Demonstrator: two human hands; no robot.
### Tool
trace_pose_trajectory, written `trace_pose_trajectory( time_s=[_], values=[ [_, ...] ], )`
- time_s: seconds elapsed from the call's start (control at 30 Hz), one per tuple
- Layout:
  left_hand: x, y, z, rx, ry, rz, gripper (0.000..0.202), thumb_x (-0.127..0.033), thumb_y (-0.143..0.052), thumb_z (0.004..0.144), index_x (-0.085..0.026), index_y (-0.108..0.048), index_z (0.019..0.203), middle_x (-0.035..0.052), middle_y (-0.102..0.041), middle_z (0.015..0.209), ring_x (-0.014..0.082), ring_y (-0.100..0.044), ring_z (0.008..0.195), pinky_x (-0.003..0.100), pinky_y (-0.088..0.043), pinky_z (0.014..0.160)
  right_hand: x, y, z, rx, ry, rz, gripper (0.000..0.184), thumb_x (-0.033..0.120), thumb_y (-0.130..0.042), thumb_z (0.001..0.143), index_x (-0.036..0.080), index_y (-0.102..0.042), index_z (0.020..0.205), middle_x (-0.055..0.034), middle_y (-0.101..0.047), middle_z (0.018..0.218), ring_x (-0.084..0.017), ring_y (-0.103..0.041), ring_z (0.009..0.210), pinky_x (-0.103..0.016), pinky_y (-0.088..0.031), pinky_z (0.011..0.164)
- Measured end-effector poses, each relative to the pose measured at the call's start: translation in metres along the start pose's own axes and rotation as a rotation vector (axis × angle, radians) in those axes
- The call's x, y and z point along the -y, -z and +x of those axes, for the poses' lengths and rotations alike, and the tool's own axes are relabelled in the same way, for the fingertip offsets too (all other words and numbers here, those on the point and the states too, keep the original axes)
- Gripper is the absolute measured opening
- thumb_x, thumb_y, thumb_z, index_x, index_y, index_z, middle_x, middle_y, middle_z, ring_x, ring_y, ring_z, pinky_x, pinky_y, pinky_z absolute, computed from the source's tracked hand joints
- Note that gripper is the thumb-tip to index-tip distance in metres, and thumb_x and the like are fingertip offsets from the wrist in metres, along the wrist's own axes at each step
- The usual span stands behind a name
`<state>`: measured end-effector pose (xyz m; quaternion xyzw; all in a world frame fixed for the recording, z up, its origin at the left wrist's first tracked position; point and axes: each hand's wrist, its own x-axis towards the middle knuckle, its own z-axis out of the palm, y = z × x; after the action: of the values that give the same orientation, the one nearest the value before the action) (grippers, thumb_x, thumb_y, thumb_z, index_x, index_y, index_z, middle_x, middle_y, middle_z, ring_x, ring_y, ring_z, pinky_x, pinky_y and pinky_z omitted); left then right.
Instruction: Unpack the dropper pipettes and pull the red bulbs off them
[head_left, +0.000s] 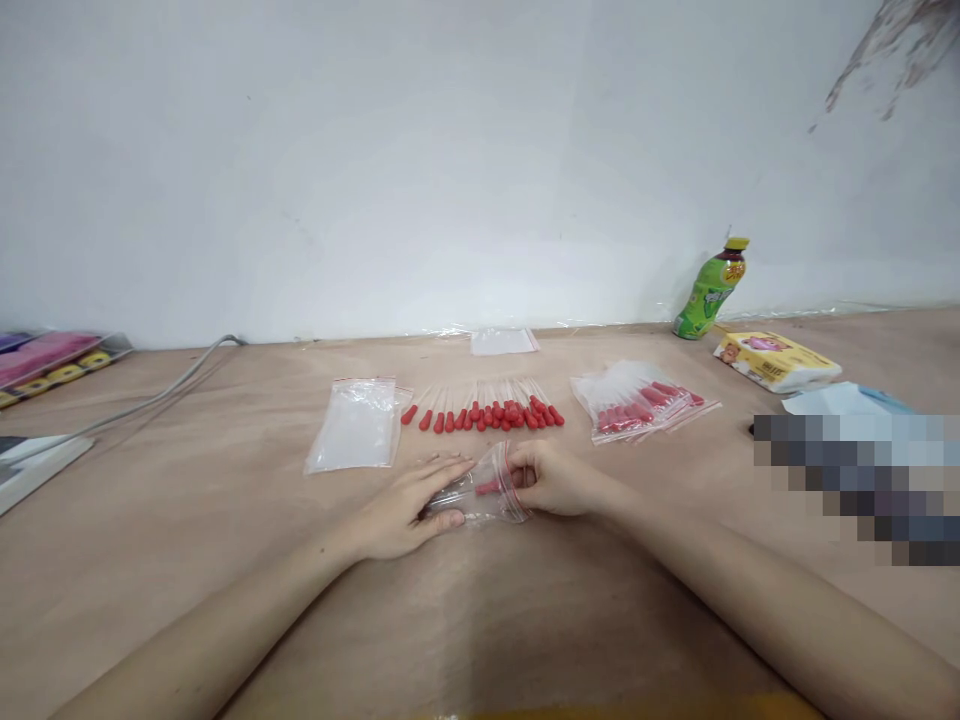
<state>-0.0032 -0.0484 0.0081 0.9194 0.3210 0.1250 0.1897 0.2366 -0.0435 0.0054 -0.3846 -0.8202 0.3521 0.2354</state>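
Looks partway: filled bags (637,405) sit right of the loose droppers (480,412), many not bagged; flat bags (356,425), seemingly empty, sit left. In front of the loose droppers, an open bag (499,508) holds at least one red-ended dropper (487,489). Left hand (409,512) grip spread over it; right hand (559,478) fingers curl at its mouth, can't tell if pinching bag or dropper.

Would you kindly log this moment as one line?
left hand: on clear bag; right hand: at bag's mouth; red-bulbed dropper: inside bag
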Motion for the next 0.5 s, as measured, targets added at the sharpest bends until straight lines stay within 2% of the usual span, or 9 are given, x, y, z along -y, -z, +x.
trace_pose_trajectory(
  time_s=[0.07,0.17,0.23,0.33,0.43,0.5],
  values=[
    [0.002,-0.001,0.000,0.051,0.006,0.055,0.056,-0.043,-0.040,0.087,-0.026,-0.023,0.137,0.0047,-0.033,0.140,0.0237,-0.030,0.128,0.042,-0.027,0.105,0.003,-0.003,0.000,-0.084,0.020,-0.051,0.008,0.021,-0.062,0.067,0.014,-0.064,0.071,-0.0001,-0.060,0.064,-0.009,-0.051,0.056,-0.019,-0.038,0.051],
    [0.002,0.000,0.000,0.121,0.055,0.142,0.064,-0.048,-0.035,0.088,-0.025,-0.006,0.140,0.0047,-0.021,0.145,0.0250,-0.020,0.132,0.044,-0.021,0.107,0.006,0.004,0.001,-0.103,-0.048,-0.034,0.004,0.015,-0.058,0.066,0.014,-0.058,0.070,0.0012,-0.058,0.061,-0.008,-0.051,0.054,-0.019,-0.039,0.050],
    [0.001,0.001,-0.001,0.157,0.069,0.182,0.070,-0.050,-0.033,0.088,-0.024,0.005,0.140,0.0055,-0.011,0.146,0.0257,-0.014,0.133,0.043,-0.019,0.108,0.009,0.019,-0.001,-0.078,-0.133,0.013,0.007,0.013,-0.058,0.064,0.015,-0.056,0.071,0.0019,-0.057,0.059,-0.008,-0.052,0.052,-0.018,-0.039,0.047],
    [0.001,0.002,-0.002,0.220,0.030,0.246,0.065,-0.052,-0.030,0.088,-0.028,0.001,0.140,0.0032,0.002,0.147,0.0267,-0.003,0.134,0.045,-0.010,0.109,0.014,0.055,-0.008,-0.099,-0.238,0.161,0.011,0.014,-0.058,0.064,0.015,-0.053,0.073,0.0029,-0.056,0.055,-0.009,-0.054,0.050,-0.018,-0.040,0.044],
    [0.000,0.002,-0.003,0.241,-0.002,0.278,0.060,-0.053,-0.027,0.088,-0.030,-0.005,0.139,0.0020,0.007,0.146,0.0270,0.004,0.134,0.048,-0.003,0.108,0.020,0.090,-0.017,-0.274,-0.277,0.267,0.015,0.018,-0.062,0.063,0.016,-0.051,0.073,0.0029,-0.057,0.053,-0.009,-0.054,0.046,-0.019,-0.043,0.044],
    [-0.001,0.002,-0.003,0.223,-0.001,0.241,0.061,-0.053,-0.029,0.088,-0.029,-0.008,0.139,0.0027,0.006,0.146,0.0272,0.005,0.134,0.050,-0.001,0.107,0.022,0.099,-0.020,-0.456,-0.182,0.329,0.018,0.021,-0.064,0.064,0.016,-0.050,0.073,0.0020,-0.058,0.056,-0.009,-0.056,0.050,-0.021,-0.046,0.049]
  ],
)
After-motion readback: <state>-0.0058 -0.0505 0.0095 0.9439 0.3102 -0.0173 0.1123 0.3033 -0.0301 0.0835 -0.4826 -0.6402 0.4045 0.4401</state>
